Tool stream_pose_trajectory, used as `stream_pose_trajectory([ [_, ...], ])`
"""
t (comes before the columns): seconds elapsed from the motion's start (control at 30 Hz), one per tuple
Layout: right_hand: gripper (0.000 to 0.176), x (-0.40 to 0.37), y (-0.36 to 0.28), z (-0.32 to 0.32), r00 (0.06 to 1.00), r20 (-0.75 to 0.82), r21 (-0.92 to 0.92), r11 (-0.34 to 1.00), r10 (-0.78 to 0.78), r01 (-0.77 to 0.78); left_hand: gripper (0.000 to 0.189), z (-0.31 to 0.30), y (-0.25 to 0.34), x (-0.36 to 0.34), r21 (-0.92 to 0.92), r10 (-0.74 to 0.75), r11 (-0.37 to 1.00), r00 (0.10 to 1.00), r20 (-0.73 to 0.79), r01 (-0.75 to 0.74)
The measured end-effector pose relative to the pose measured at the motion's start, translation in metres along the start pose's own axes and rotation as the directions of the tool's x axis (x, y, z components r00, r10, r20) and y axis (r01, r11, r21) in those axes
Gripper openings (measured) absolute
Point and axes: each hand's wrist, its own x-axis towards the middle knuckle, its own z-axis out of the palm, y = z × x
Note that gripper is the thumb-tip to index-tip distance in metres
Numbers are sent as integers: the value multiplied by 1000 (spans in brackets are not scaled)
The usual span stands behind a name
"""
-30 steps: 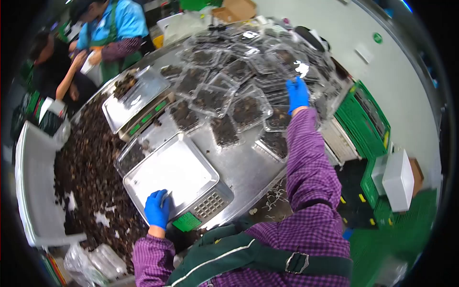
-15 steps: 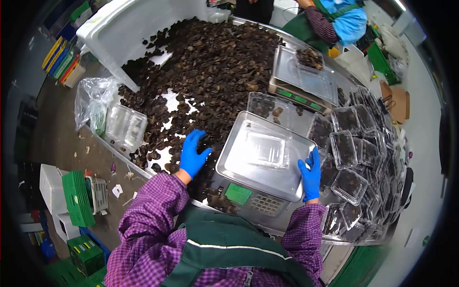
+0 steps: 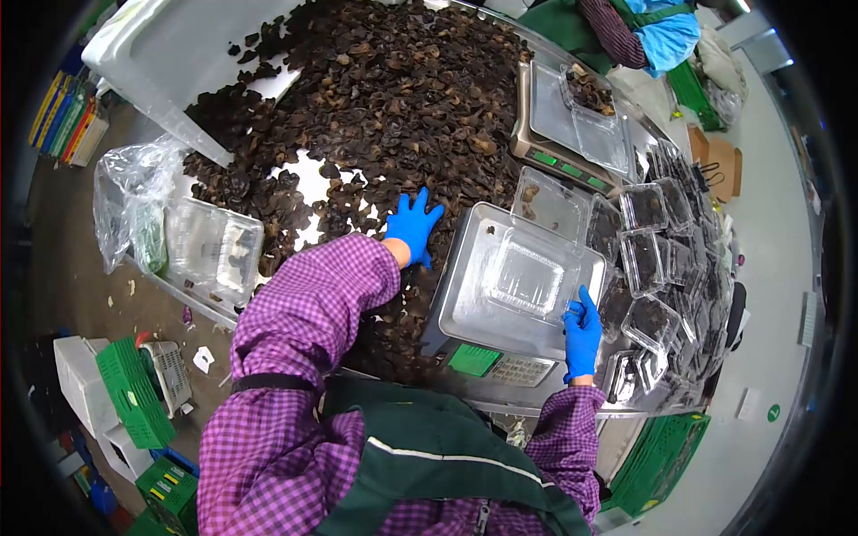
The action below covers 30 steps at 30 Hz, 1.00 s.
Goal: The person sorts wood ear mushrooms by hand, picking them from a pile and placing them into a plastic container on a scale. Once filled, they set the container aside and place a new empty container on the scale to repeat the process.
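Note:
My left hand (image 3: 413, 227), in a blue glove, reaches over the heap of dark wood ear mushrooms (image 3: 393, 116) with its fingers spread. It touches the pieces and holds none that I can see. A metal tray (image 3: 460, 295) lies on top of a weighing scale (image 3: 520, 370). On this tray sits a clear plastic container (image 3: 527, 272) with nothing visible inside. My right hand (image 3: 582, 339), also gloved in blue, is at the tray's right side, its thumb and fingers closed at the container's near right edge. The exact grip is partly hidden.
Many clear boxes of mushrooms (image 3: 657, 259) crowd the table's right side. A second scale with a tray (image 3: 554, 107) stands behind, bearing a partly filled box. At left are stacked containers (image 3: 214, 246) and a white tub (image 3: 170, 89). Another person's sleeve (image 3: 612, 31) shows at the back.
My left hand has moved farther over the heap, away from my body, with fingers still spread. My right hand stays by the tray, its fingers drawn closer together. The view has shifted.

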Motion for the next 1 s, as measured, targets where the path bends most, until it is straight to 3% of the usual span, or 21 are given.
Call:
stream_pose_trajectory([
  [0.03,56,-1,5,0,999,-31,8,1000,-17,18,105,2,-5,6,50,30,998,998,63,-33],
  [0.07,55,-3,8,1,998,-58,16,999,-35,36,76,11,-15,4,56,99,994,991,-95,-94],
  [0.1,55,-6,7,3,997,-64,16,999,-31,32,76,23,-26,2,57,104,993,990,-91,-99],
  [0.17,54,-13,5,4,995,-97,-45,999,-32,28,55,43,-41,-7,-79,190,976,972,-140,-202],
  [0.2,54,-14,4,5,994,-102,-45,999,-30,25,37,36,-39,-22,-89,155,981,969,-191,-175],
  [0.3,53,-21,4,4,993,-110,-144,989,-43,27,35,48,-65,-22,-187,160,961,961,-224,-203],
  [0.33,52,-21,5,3,993,-107,-137,990,-52,37,36,46,-66,-27,-304,49,942,954,-295,-143],
  [0.37,52,-20,6,3,993,-103,-128,991,-61,48,38,47,-74,-27,-397,4,901,918,-396,-176],
  [0.43,52,-19,8,3,993,-94,-109,992,-67,57,41,23,-67,-33,-533,-136,844,939,-315,-57],
  [0.5,51,-18,8,4,994,-85,-92,994,-73,65,43,-1,-42,-43,-743,-126,653,947,-297,-146],
  [0.63,48,-14,6,11,997,-42,-112,992,-63,58,38,-16,40,-54,-732,133,463,856,-500,-500],
  [0.67,47,-13,5,13,998,-27,-116,992,-56,53,39,-21,63,-56,-659,185,502,814,-551,-560],
  [0.73,46,-13,0,15,999,0,-109,993,-46,46,40,-12,102,-49,-616,270,457,760,-591,-641],
  [0.77,45,-13,-2,15,999,17,-100,994,-34,35,41,-13,117,-50,-569,322,611,829,-457,-551],
  [0.83,45,-13,-4,15,999,22,-95,995,-42,44,51,-10,134,-42,-424,427,770,878,-214,-478],
  [0.97,44,-11,1,11,1000,26,-53,999,-8,9,70,0,130,-35,-373,476,776,860,-182,-509],
  [1.0,44,-13,1,11,1000,20,-50,999,3,-2,78,-5,126,-35,-422,463,740,851,-247,-524],
])
